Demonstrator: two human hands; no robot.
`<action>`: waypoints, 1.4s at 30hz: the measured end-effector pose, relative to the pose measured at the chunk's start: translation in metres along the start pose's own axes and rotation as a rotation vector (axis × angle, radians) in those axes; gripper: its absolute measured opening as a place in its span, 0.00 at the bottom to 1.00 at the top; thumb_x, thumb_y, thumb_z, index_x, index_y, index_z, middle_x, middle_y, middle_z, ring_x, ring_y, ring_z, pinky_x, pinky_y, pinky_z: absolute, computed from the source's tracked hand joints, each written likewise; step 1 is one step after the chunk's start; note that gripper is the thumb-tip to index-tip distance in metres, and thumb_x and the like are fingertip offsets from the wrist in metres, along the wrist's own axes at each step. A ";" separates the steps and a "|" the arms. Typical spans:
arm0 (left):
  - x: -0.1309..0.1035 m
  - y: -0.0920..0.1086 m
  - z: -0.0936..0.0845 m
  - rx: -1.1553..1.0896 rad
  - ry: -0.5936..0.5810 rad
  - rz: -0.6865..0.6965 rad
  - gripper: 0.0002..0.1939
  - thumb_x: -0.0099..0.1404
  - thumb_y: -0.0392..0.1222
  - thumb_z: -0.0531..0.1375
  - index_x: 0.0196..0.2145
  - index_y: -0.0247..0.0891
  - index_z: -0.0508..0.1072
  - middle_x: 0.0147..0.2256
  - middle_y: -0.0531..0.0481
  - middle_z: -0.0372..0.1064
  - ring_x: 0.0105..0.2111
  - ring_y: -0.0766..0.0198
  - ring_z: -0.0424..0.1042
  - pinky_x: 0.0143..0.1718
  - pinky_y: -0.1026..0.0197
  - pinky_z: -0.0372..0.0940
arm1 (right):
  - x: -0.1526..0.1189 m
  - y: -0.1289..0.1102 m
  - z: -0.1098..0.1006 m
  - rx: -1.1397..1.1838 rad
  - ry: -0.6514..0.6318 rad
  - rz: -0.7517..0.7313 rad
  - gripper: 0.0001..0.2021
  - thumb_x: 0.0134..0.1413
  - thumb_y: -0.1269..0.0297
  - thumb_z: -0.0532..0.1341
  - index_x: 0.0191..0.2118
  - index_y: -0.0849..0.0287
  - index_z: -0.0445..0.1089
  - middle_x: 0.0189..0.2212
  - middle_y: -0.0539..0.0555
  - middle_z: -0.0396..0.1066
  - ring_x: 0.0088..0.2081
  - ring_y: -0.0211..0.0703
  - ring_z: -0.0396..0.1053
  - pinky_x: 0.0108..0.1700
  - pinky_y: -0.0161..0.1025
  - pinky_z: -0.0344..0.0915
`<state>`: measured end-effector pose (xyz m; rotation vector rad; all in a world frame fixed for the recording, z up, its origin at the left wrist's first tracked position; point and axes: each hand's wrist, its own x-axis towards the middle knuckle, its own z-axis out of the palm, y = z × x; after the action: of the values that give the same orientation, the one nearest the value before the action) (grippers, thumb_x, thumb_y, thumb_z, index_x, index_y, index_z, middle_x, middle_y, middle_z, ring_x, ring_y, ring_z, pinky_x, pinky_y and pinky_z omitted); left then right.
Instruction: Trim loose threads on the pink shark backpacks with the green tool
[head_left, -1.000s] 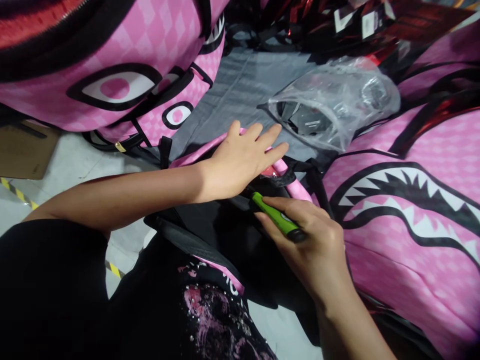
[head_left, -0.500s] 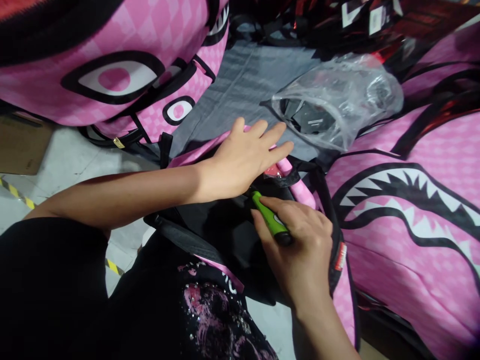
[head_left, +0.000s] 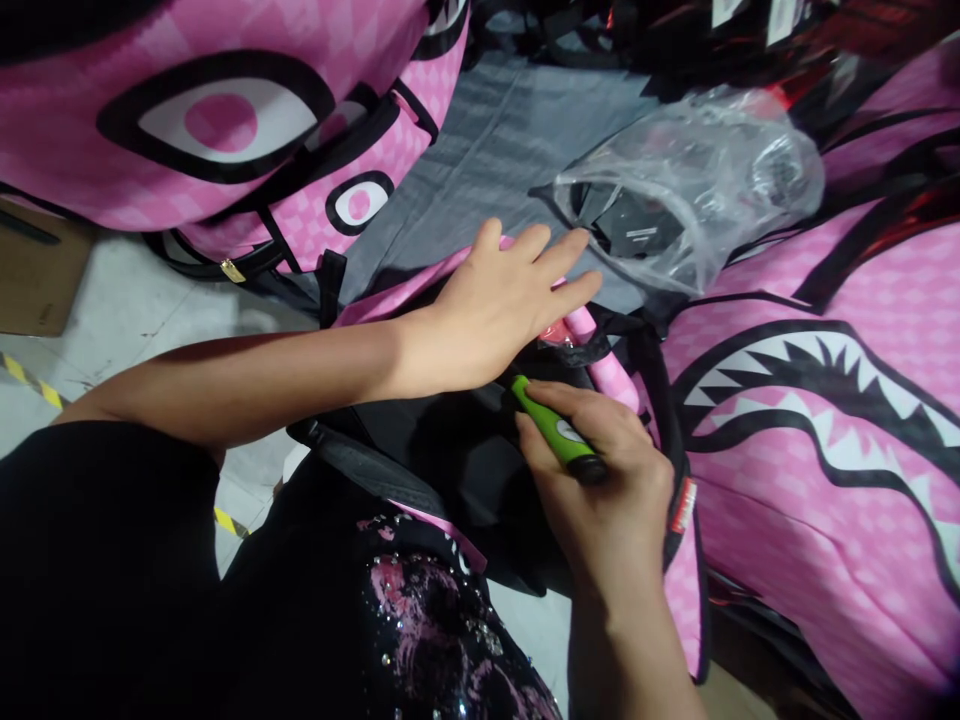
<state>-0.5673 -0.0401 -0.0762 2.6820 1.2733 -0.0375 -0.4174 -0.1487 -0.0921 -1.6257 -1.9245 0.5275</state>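
Note:
An opened pink and black bag (head_left: 465, 450) lies in front of me, its black inner side up. My left hand (head_left: 510, 295) rests on the bag's far part with its fingers spread. In my right hand (head_left: 611, 445) is a green-handled tool (head_left: 555, 425) with a black end. The tool points up and left, and its tip is hidden at the edge of my left palm. Just right of my left fingers, a small red item in clear wrap (head_left: 556, 335) lies by the bag's pink edge.
A clear plastic bag (head_left: 697, 190) with dark pieces inside lies on the grey cloth (head_left: 480, 140). Pink shark-mouth bags (head_left: 817, 480) are at the right, and a pink bag with eyes (head_left: 225, 120) stands at the upper left. A cardboard box (head_left: 41, 270) is at the left edge.
The view has shifted slightly. Both hands keep nearly the same places on the bag, and the green-handled tool is still in my right hand.

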 end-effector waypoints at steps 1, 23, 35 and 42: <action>0.000 0.000 -0.001 0.000 -0.002 0.002 0.41 0.60 0.47 0.61 0.68 0.47 0.51 0.70 0.48 0.44 0.64 0.38 0.53 0.60 0.38 0.53 | 0.000 0.000 0.001 0.041 0.001 0.001 0.10 0.56 0.70 0.65 0.44 0.53 0.76 0.45 0.53 0.78 0.48 0.48 0.75 0.54 0.51 0.70; 0.000 0.000 -0.004 -0.035 -0.032 -0.019 0.40 0.64 0.41 0.57 0.70 0.42 0.45 0.70 0.43 0.40 0.64 0.37 0.52 0.57 0.39 0.52 | -0.006 -0.005 0.014 0.074 0.142 0.049 0.09 0.54 0.70 0.66 0.42 0.55 0.77 0.44 0.55 0.79 0.46 0.49 0.76 0.53 0.54 0.69; -0.001 -0.002 -0.007 -0.058 -0.035 -0.005 0.45 0.60 0.41 0.61 0.70 0.45 0.44 0.70 0.44 0.43 0.63 0.38 0.52 0.59 0.38 0.53 | -0.010 -0.005 0.014 -0.020 0.193 0.038 0.09 0.54 0.69 0.67 0.43 0.57 0.77 0.42 0.56 0.79 0.44 0.50 0.75 0.52 0.54 0.67; -0.002 0.000 -0.004 -0.042 -0.022 -0.014 0.46 0.61 0.42 0.61 0.70 0.45 0.41 0.71 0.42 0.38 0.65 0.36 0.50 0.62 0.37 0.51 | -0.006 -0.005 0.015 -0.027 0.177 -0.012 0.09 0.55 0.69 0.66 0.43 0.57 0.76 0.42 0.55 0.80 0.44 0.49 0.77 0.52 0.51 0.66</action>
<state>-0.5688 -0.0406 -0.0723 2.6303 1.2723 -0.0415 -0.4300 -0.1550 -0.1019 -1.6193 -1.8164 0.3420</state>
